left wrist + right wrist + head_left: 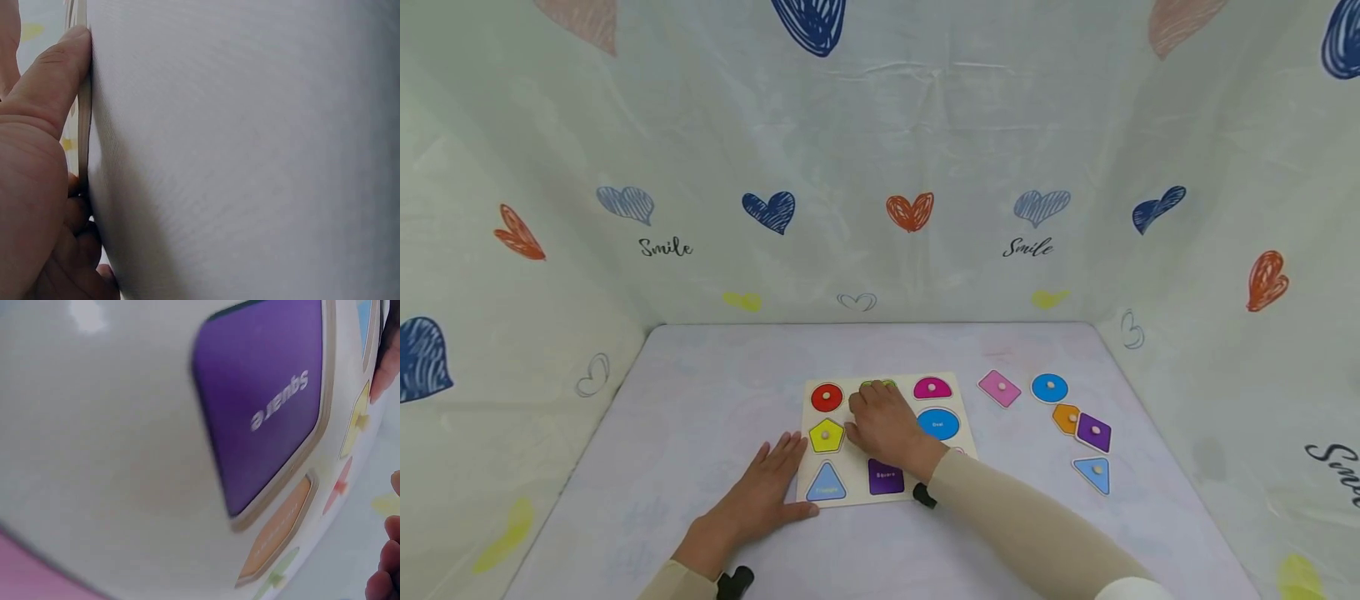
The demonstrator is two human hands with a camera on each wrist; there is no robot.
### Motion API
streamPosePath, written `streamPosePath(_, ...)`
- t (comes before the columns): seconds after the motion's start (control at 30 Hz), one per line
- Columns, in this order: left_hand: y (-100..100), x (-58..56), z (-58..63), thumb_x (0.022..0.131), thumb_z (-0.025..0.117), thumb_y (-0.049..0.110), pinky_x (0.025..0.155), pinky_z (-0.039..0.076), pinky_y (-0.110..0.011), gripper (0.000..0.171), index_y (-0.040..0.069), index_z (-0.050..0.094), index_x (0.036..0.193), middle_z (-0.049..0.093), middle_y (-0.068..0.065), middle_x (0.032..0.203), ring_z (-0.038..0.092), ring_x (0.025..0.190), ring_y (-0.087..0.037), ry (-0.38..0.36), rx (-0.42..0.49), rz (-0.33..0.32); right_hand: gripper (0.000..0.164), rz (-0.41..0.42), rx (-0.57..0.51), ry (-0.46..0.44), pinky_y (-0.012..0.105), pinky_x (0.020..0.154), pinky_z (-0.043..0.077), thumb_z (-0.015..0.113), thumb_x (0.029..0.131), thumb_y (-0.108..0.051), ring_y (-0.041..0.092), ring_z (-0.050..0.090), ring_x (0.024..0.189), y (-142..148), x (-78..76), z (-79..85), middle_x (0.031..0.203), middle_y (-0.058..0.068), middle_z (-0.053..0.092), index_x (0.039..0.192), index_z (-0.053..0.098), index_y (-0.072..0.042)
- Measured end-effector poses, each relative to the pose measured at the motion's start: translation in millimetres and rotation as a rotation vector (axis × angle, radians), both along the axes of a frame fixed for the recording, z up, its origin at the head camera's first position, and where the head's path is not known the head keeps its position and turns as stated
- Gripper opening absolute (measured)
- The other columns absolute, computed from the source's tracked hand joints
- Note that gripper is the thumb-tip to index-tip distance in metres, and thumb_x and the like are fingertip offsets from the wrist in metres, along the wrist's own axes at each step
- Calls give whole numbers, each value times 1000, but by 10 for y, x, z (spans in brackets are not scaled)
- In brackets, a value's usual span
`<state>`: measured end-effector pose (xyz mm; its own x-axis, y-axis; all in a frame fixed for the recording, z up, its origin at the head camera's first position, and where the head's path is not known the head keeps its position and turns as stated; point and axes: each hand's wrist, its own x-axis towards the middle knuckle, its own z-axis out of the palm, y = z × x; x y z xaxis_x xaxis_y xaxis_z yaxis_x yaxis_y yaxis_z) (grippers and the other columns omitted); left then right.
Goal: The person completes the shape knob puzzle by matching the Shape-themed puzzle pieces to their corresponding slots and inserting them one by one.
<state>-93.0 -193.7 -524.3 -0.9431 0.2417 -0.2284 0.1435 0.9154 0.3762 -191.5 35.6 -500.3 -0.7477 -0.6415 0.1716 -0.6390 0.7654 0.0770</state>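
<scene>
A pale shape puzzle board (857,492) lies on the table. My left hand (763,487) rests at its left edge; in the left wrist view the thumb (56,78) lies along that edge. Over the board's upper middle is my right hand (887,425), its fingers bent beside a green knobbed piece (279,575) in the board. That knob shows apart from the fingertips (384,569), and thumb and fingers are spread. Red circle (827,397), yellow pentagon (827,436) and magenta semicircle (932,388) pieces sit in the board. Bare recesses include the purple square (886,477), blue triangle (826,483) and blue oval (938,425).
Right of the board lie loose knobbed pieces: a pink rectangle (999,389), a blue oval piece (1049,387), an orange piece (1063,418) partly under a purple square piece (1093,432), and a blue triangle piece (1093,475). A heart-print cloth (850,258) surrounds the table.
</scene>
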Motion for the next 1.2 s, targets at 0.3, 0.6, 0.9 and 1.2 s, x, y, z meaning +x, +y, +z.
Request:
streamPosePath(0.3, 2, -1, 3, 82, 85, 55, 133, 10, -54, 112, 10, 29, 167, 27, -7, 175, 16, 165, -29, -2, -4, 2, 34, 13, 23, 88, 34, 91, 53, 69, 100, -44, 18, 57, 101, 298, -33, 50, 106, 2, 66, 112, 65, -12)
streamPosePath(0.6, 20, 8, 9, 81, 86, 55, 133, 9, -53, 113, 12, 27, 168, 26, -6, 176, 15, 165, -29, 0, -10, 11, 30, -28, -35, 107, 33, 78, 42, 70, 99, -38, 19, 47, 86, 712, -103, 78, 87, 0, 53, 102, 62, -9)
streamPosePath(0.9, 21, 13, 1, 80, 86, 55, 134, 8, -53, 114, 12, 27, 168, 25, -5, 176, 14, 165, -29, 6, -14, 19, 34, -72, -82, 140, 36, 77, 47, 81, 92, -34, 21, 52, 85, 1247, -178, 75, 86, 5, 57, 103, 65, -6)
streamPosePath(1.2, 22, -2, -20, 81, 87, 54, 133, 12, -55, 112, 9, 31, 167, 29, -9, 174, 18, 164, -30, 0, 2, 19, 37, -154, -15, 144, 37, 75, 47, 85, 89, -32, 24, 51, 86, 1860, -176, 43, 86, 6, 57, 103, 65, -5)
